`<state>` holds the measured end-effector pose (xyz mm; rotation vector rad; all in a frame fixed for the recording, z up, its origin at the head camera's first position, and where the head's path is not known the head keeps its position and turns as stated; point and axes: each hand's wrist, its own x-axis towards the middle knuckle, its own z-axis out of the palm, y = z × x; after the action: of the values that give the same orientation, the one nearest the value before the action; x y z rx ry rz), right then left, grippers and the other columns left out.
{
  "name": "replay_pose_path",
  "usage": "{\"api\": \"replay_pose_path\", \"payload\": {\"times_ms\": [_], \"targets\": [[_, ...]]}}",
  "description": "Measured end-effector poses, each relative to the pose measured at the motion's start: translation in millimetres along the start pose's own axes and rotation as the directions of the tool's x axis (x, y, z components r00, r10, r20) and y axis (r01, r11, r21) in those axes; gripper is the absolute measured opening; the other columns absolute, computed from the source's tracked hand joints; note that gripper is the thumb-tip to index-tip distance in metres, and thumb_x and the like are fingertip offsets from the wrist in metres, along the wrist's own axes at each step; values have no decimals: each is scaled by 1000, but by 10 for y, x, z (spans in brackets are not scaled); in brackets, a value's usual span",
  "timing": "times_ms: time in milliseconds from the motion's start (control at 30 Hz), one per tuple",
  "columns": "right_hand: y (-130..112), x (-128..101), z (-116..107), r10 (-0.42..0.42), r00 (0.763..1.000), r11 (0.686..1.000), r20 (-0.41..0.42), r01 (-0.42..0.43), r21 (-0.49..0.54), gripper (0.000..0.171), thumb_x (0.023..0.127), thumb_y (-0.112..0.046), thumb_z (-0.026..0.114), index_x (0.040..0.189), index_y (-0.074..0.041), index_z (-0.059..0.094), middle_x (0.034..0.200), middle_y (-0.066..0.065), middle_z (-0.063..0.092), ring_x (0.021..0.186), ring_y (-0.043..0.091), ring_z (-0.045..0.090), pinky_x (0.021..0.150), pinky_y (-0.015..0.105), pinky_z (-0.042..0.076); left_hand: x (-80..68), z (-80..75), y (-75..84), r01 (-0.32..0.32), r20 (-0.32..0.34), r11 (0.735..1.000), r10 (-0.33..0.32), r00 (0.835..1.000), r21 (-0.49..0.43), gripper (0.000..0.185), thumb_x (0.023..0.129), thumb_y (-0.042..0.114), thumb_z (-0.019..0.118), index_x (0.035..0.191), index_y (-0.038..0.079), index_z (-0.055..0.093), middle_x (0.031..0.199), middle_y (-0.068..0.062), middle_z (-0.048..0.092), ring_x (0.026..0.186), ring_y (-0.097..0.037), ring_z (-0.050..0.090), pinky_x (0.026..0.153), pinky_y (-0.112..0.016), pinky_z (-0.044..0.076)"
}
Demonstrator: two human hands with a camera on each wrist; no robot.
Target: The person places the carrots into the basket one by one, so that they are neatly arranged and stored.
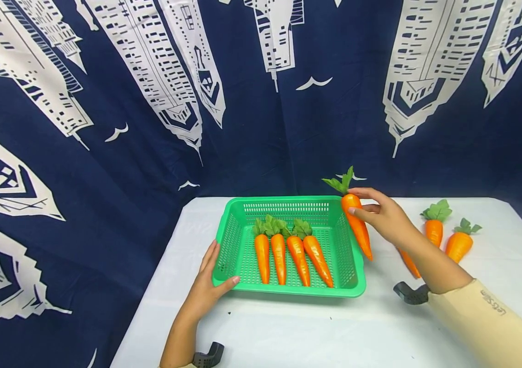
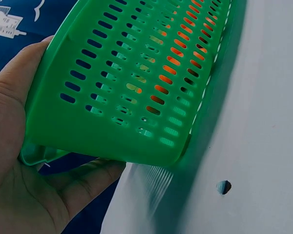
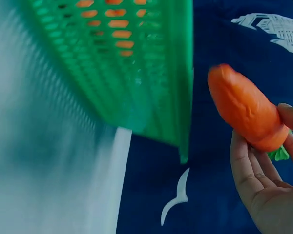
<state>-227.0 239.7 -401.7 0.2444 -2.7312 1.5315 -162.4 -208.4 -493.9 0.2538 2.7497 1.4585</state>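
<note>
Head view has the held carrot [image 1: 361,235], leaves up, pinched between thumb and fingers of the right hand [image 1: 389,217] at the right end of the green basket [image 1: 288,291]; the right wrist view shows it apart from the rim. Four carrots [image 1: 278,258] lie side by side inside. The left hand [image 1: 206,283] touches the near left corner, thumb and fingers spread. Farther right, three loose carrots [image 1: 459,245], partly behind the forearm, lie on the white table [image 1: 288,332].

We have slim room in the green basket [image 1: 288,290] either side of its four carrots [image 1: 279,259], entry from above; its right wall [image 1: 349,255] blocks a low pass. Three loose carrots [image 1: 458,248], partly hidden, probably crowd us beyond the right forearm [image 1: 435,263].
</note>
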Motion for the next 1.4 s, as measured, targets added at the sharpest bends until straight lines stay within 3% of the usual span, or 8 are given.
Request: {"api": "replay_pose_path", "payload": {"times_ms": [100, 200, 300, 500, 733, 900, 1033, 1400], "targets": [[-68, 55, 78, -32, 999, 999, 16, 32, 34, 56, 98, -35, 67, 149, -22, 50, 149, 15, 47, 117, 30, 66, 96, 51, 57, 0, 2, -8, 1, -1, 1000, -1, 1000, -3, 105, 85, 44, 80, 164, 24, 14, 171, 12, 2, 159, -33, 7, 120, -70, 15], [-143, 114, 153, -62, 998, 997, 24, 61, 57, 54, 98, -31, 68, 148, -20, 52, 149, 15, 45, 121, 38, 63, 92, 43, 59, 0, 1, -5, -2, -1, 1000, 2, 1000, -4, 104, 86, 41, 80, 164, 24, 14, 171, 12, 2, 159, -34, 6, 120, -70, 15], [-220, 183, 228, -91, 995, 993, 31, 89, 79, 51, 99, -28, 66, 148, -19, 52, 149, 14, 46, 119, 36, 64, 90, 36, 59, 0, -5, 3, -3, -3, 1000, 3, 1000, -7, 104, 86, 41, 80, 164, 24, 14, 171, 12, 2, 159, -33, 6, 120, -70, 14], [-340, 316, 378, -122, 991, 986, 56, 115, 121, 46, 103, -21, 60, 148, -19, 52, 144, 13, 56, 109, 24, 69, 94, 39, 53, 2, -16, 15, -7, -1, 1000, 7, 1000, -2, 104, 86, 45, 79, 164, 23, 14, 171, 10, 2, 159, -34, 7, 120, -70, 15], [-413, 464, 594, -142, 981, 976, 131, 117, 186, 44, 99, -16, 67, 142, -15, 57, 148, 11, 52, 113, 33, 69, 94, 45, 56, 12, -8, -6, -10, -2, 1000, 10, 1000, 1, 104, 86, 44, 79, 164, 23, 14, 172, 6, 3, 158, -34, 7, 120, -70, 16], [-431, 528, 776, -133, 974, 977, 185, 97, 189, 43, 97, -21, 70, 139, -21, 62, 141, 10, 52, 111, 32, 68, 93, 47, 58, 16, -5, -20, -8, 2, 1000, 8, 1000, 9, 104, 86, 46, 79, 164, 24, 13, 171, 9, 2, 159, -34, 8, 120, -69, 16], [-433, 576, 929, -135, 970, 977, 204, 95, 192, 41, 96, -19, 70, 137, -19, 64, 134, 13, 54, 109, 31, 69, 93, 47, 58, 19, -10, -18, -13, -1, 1000, 13, 1000, 0, 104, 86, 46, 79, 164, 24, 14, 171, 10, 2, 159, -33, 7, 120, -69, 16], [-329, 719, 1218, -87, 950, 970, 300, 13, 241, 40, 97, -7, 62, 137, -6, 58, 136, 19, 57, 96, 24, 71, 95, 52, 56, 8, 0, -34, -15, -4, 1000, 15, 1000, 1, 103, 87, 44, 79, 164, 23, 15, 172, 5, 4, 159, -33, 8, 121, -69, 15]]}}
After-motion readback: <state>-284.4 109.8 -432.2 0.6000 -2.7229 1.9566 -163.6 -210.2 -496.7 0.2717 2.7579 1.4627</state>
